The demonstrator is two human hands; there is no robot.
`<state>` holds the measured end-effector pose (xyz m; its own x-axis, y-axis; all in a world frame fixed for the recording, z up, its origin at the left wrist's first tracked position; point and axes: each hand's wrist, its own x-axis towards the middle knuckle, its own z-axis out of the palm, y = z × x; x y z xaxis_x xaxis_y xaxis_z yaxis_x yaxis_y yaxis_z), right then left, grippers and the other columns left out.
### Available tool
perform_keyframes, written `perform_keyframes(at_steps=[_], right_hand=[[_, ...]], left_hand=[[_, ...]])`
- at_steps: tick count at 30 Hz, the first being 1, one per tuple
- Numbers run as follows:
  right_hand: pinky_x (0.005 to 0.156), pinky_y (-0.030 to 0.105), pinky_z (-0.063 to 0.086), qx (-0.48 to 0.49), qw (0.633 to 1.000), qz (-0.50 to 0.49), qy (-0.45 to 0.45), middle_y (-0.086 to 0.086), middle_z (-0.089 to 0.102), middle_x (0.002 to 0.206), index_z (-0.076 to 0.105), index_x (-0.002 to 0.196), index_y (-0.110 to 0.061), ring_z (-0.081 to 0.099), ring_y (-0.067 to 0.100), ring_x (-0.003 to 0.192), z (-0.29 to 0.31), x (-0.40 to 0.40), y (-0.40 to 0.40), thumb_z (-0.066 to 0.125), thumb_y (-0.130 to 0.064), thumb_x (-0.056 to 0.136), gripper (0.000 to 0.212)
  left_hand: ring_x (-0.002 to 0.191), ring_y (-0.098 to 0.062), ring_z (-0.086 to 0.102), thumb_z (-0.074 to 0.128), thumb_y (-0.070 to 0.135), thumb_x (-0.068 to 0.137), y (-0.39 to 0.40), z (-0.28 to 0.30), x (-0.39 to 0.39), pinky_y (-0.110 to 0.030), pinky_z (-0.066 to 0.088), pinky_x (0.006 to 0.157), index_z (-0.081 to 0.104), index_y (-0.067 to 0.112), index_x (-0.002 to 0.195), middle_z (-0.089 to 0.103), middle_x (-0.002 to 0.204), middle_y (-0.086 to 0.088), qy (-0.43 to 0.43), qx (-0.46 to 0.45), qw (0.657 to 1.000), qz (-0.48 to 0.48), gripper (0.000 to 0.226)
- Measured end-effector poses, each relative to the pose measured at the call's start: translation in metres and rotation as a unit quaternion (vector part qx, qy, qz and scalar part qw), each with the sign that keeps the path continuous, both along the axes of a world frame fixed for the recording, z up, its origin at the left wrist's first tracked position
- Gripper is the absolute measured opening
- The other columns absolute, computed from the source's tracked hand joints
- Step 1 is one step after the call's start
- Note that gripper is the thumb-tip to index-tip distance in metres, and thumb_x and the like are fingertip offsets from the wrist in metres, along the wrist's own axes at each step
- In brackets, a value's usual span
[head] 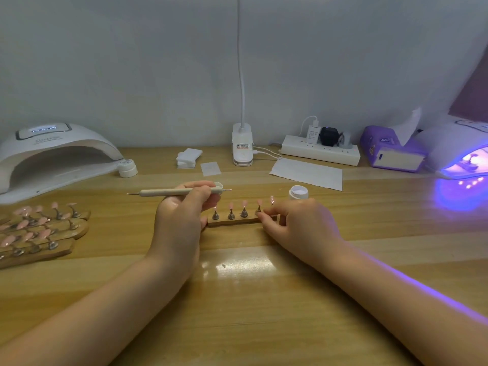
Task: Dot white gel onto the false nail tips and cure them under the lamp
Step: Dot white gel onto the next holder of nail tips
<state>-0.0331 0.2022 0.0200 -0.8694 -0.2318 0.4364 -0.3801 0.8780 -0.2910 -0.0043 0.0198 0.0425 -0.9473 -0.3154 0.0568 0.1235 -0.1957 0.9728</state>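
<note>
Head view: left hand (182, 207) grips the dotting pen (179, 192) level, unused; right hand (293, 220) pinches the nail-tip holder (237, 220) on the counter (237, 299) — positioning, I judge. Next: dip into the gel pot (298, 192) just behind.

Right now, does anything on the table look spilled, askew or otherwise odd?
Nothing spilled. The open gel jar stands uncapped behind the nail holder, and the right lamp glows purple with items inside while both hands work elsewhere.
</note>
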Motion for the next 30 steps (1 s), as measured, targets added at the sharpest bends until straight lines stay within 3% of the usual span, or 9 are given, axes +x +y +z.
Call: perform_keyframes(at_steps=[11,14,20,25,30], right_hand=[[0.064,0.029,0.049,-0.01,0.999,-0.022,-0.044,-0.001,0.071,0.084,0.071,0.111,-0.03,0.063,0.019,0.079,-0.003,-0.009,0.0,0.048,-0.04,0.097,0.028],[0.058,0.026,0.043,0.001,0.999,-0.02,-0.034,-0.002,0.071,0.086,0.071,0.11,-0.03,0.063,0.017,0.079,-0.002,-0.008,-0.001,0.047,-0.04,0.098,0.028],[0.065,0.031,0.051,0.016,1.0,0.019,0.011,-0.002,0.072,0.085,0.073,0.107,-0.027,0.064,0.017,0.078,-0.001,-0.003,0.001,0.048,-0.033,0.098,0.027],[0.058,0.03,0.048,-0.127,0.988,0.065,0.056,-0.009,0.061,0.065,0.075,0.088,-0.019,0.052,0.007,0.06,0.003,0.001,0.002,0.065,-0.021,0.088,0.01],[0.057,0.022,0.048,-0.233,0.967,0.098,-0.015,-0.011,0.063,0.073,0.07,0.091,-0.018,0.057,0.006,0.059,0.002,0.005,-0.006,0.066,-0.022,0.088,0.006]], left_hand=[[0.088,-0.011,0.068,0.057,0.01,0.091,0.006,-0.014,0.006,-0.034,0.049,0.087,0.069,0.021,0.085,0.072,0.085,0.002,0.046,-0.025,0.998,-0.044,0.017],[0.087,-0.01,0.068,0.058,0.009,0.091,0.005,-0.015,0.005,-0.032,0.048,0.083,0.069,0.021,0.084,0.072,0.084,0.002,0.053,-0.025,0.997,-0.047,0.018],[0.088,-0.012,0.068,0.058,0.01,0.091,0.004,-0.017,0.004,-0.031,0.047,0.081,0.069,0.021,0.083,0.072,0.086,0.001,0.057,-0.018,0.997,-0.045,0.018],[0.084,-0.01,0.068,0.056,0.01,0.093,0.0,-0.011,0.001,-0.021,0.051,0.075,0.067,0.018,0.086,0.072,0.081,0.004,0.107,-0.042,0.993,-0.022,0.014],[0.075,-0.003,0.065,0.057,0.015,0.09,0.0,-0.005,0.005,-0.013,0.05,0.067,0.063,0.013,0.092,0.069,0.078,0.011,0.194,-0.138,0.971,-0.034,0.007]])
